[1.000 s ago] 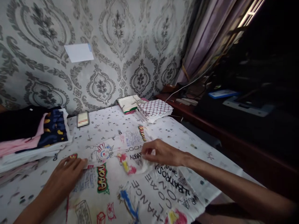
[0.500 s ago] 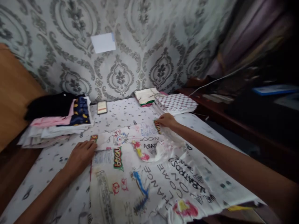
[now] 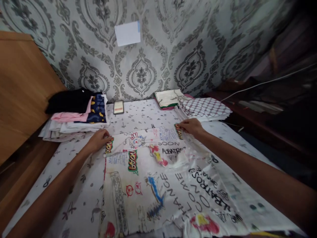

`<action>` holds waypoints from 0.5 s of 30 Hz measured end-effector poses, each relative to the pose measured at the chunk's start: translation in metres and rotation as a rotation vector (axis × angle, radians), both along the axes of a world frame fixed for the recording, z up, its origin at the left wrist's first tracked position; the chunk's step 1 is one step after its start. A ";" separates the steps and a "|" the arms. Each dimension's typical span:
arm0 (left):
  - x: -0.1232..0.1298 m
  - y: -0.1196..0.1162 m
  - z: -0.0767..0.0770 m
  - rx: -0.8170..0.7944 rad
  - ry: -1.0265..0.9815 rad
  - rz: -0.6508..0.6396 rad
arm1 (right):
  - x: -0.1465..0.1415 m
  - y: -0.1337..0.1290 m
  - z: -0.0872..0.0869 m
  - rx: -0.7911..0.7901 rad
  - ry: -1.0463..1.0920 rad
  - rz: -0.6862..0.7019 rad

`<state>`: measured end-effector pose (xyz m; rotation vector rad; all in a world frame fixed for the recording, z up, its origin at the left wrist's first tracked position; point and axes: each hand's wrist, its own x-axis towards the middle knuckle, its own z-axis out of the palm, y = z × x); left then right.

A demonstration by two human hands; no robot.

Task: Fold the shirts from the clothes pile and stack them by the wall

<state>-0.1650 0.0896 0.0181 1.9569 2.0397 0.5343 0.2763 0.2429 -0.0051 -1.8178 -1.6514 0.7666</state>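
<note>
A white printed garment (image 3: 141,178) lies spread on the bed, covered with drawings, coloured patches and handwritten words such as "ALBATROSS" and "SOON". Its upper part forms a band folded over the lower part, and some wrinkles run along the right side. My left hand (image 3: 97,140) pinches the garment's far left corner, beside a "NOAA" patch. At the far right corner, my right hand (image 3: 192,127) grips the edge between thumb and fingers next to a similar patch. The near end of the garment runs out of view at the bottom.
Folded clothes (image 3: 79,115) are stacked at the back left by a wooden panel (image 3: 27,82). A small framed card (image 3: 118,107) lies near the wall. Folded cloths (image 3: 203,107), one checked, sit at the back right. A thin cable (image 3: 267,81) crosses dark furniture on the right.
My left hand has shifted from lying on the left edge to pinching the far left corner, showing more of the patch. My right hand keeps its hold. The view has swung left.
</note>
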 end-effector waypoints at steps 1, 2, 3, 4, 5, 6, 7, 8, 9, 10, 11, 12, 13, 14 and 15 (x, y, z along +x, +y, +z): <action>-0.001 0.003 -0.002 -0.012 -0.003 -0.008 | 0.000 0.000 0.001 0.011 -0.015 -0.006; -0.001 0.004 -0.003 -0.013 -0.007 -0.003 | 0.000 0.001 0.001 0.022 -0.033 -0.013; -0.001 0.004 -0.004 -0.011 -0.011 0.010 | 0.001 0.002 0.002 0.033 -0.053 -0.022; -0.001 0.003 -0.004 -0.013 -0.012 0.020 | 0.001 0.004 0.002 0.043 -0.073 -0.030; -0.001 0.001 -0.004 -0.020 -0.006 0.026 | 0.001 0.005 0.003 0.051 -0.093 -0.038; -0.001 -0.002 -0.003 -0.029 0.012 0.030 | 0.001 0.006 0.004 0.057 -0.111 -0.045; 0.001 -0.005 -0.001 -0.033 0.045 0.029 | 0.000 0.006 0.004 0.060 -0.126 -0.048; 0.003 -0.008 0.001 -0.022 0.095 0.028 | 0.000 0.005 0.005 0.062 -0.137 -0.047; 0.008 -0.011 0.004 0.010 0.163 0.024 | 0.000 0.004 0.006 0.063 -0.143 -0.045; 0.014 -0.014 0.007 0.060 0.237 0.016 | 0.000 0.001 0.008 0.065 -0.145 -0.040; 0.023 -0.017 0.011 0.117 0.301 -0.004 | -0.001 -0.003 0.009 0.072 -0.142 -0.033; 0.034 -0.020 0.014 0.171 0.338 -0.041 | -0.002 -0.009 0.011 0.083 -0.137 -0.027; 0.048 -0.023 0.018 0.209 0.341 -0.097 | -0.003 -0.015 0.013 0.096 -0.130 -0.019; 0.065 -0.026 0.022 0.228 0.310 -0.174 | -0.005 -0.024 0.015 0.112 -0.119 -0.002; 0.083 -0.030 0.025 0.229 0.259 -0.272 | -0.006 -0.033 0.017 0.127 -0.107 0.034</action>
